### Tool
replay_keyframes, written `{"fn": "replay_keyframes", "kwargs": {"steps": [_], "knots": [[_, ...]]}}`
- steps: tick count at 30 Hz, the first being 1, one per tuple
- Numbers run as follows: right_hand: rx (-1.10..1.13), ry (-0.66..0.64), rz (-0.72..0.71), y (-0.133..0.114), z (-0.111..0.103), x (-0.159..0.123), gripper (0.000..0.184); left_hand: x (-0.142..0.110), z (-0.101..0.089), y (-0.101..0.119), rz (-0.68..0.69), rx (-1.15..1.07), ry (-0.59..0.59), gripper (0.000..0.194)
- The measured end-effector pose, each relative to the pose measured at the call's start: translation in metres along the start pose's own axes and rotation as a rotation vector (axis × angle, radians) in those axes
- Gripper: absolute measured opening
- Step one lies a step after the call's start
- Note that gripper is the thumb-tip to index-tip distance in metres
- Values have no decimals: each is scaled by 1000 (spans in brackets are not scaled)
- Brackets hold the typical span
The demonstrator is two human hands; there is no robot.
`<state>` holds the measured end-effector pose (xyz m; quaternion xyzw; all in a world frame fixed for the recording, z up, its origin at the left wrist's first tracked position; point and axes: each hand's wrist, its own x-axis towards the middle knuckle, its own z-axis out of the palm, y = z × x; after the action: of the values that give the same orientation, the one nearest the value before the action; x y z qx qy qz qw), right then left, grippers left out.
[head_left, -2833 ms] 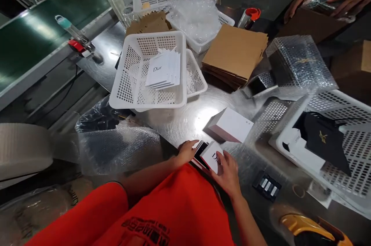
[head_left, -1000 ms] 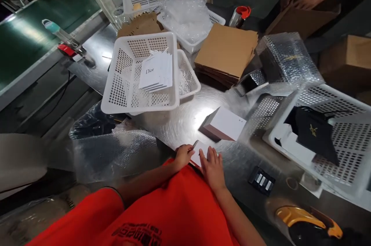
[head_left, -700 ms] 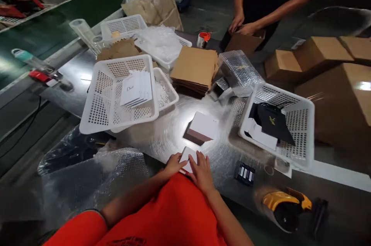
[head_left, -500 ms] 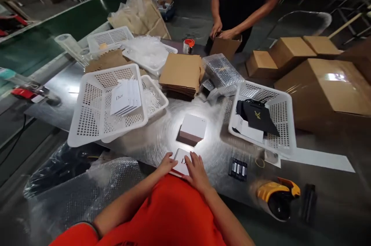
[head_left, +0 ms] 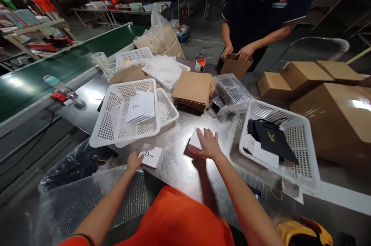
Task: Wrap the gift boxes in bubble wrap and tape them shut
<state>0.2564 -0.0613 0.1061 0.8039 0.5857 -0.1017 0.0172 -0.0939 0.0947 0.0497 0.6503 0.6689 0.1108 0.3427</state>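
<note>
My left hand (head_left: 135, 161) grips the left edge of a flat white Dior-printed piece (head_left: 151, 154) near the table's front edge, thumb on top. Its front side looks darker; I cannot tell whether it is a box or a stack of cards. Farther right, my right hand (head_left: 210, 144) lies with spread fingers over a white-topped block (head_left: 196, 140) with brownish sides, touching its top and covering its right part. Several white Dior-printed cards (head_left: 141, 106) rest in the white perforated basket (head_left: 106, 122) at the left.
A right-hand basket (head_left: 311, 153) holds a black pouch (head_left: 272, 139) and white papers. Flat cardboard (head_left: 191, 85) and a bubble-wrapped box (head_left: 234, 91) lie behind. A co-worker (head_left: 261, 17) handles a carton (head_left: 236, 67) across the table. A yellow-and-black device (head_left: 303, 232) is front right; cartons (head_left: 333, 114) stand right.
Both hands were together on the Dior-printed piece. The left hand has carried it left; the right hand has let go and reached onto the white-topped block. The view has tilted up.
</note>
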Motion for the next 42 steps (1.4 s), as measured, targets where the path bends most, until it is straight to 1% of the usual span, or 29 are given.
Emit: {"fn": "replay_keyframes", "kwargs": {"steps": [2, 4, 6, 7, 8, 9, 11, 12, 13, 14, 15, 16, 18, 21, 24, 26, 28, 30, 33, 36, 38, 42], "knots": [[-8, -1, -16, 0, -7, 0, 104, -14, 13, 8, 55, 19, 63, 33], [24, 66, -31, 2, -14, -10, 98, -32, 26, 17, 159, 4, 73, 38], [65, 149, -75, 2, -17, -29, 97, -52, 39, 26, 258, -95, 10, 39], [88, 180, -111, 1, -15, -42, 98, -63, 46, 30, 294, -169, -57, 40], [116, 199, -149, -2, -12, -55, 98, -73, 52, 35, 319, -249, -162, 45], [155, 203, -184, -7, -6, -69, 99, -82, 58, 40, 325, -330, -310, 57], [262, 188, -223, -23, 11, -96, 98, -99, 68, 51, 296, -486, -676, 100], [326, 182, -218, -32, 21, -108, 97, -105, 71, 57, 289, -546, -835, 123], [391, 182, -197, -40, 29, -118, 96, -110, 72, 64, 303, -588, -948, 141], [455, 188, -164, -48, 36, -126, 95, -114, 71, 71, 335, -612, -1015, 152], [515, 194, -125, -55, 41, -134, 95, -117, 68, 78, 378, -619, -1050, 158], [574, 197, -86, -60, 43, -140, 96, -119, 63, 85, 416, -609, -1070, 160], [683, 187, -25, -64, 40, -151, 99, -123, 52, 99, 453, -553, -1099, 161], [828, 184, 17, -62, 27, -165, 97, -131, 39, 113, 470, -496, -1143, 158], [962, 224, 33, -58, 14, -176, 93, -140, 34, 120, 430, -580, -1219, 146], [1010, 234, 63, -55, 8, -182, 94, -146, 33, 124, 428, -618, -1200, 137], [1014, 241, 119, -53, 3, -189, 98, -151, 30, 131, 466, -598, -1145, 133], [992, 255, 150, -49, -5, -196, 101, -156, 24, 139, 500, -555, -1123, 129], [930, 279, 108, -41, -20, -205, 99, -162, 12, 152, 565, -520, -1109, 124], [872, 307, 68, -34, -33, -211, 99, -166, 1, 163, 664, -480, -1063, 120], [845, 322, 52, -32, -36, -212, 101, -167, -6, 169, 720, -413, -1033, 118], [823, 367, -18, -34, -36, -213, 107, -168, -20, 180, 789, -286, -991, 119]]}}
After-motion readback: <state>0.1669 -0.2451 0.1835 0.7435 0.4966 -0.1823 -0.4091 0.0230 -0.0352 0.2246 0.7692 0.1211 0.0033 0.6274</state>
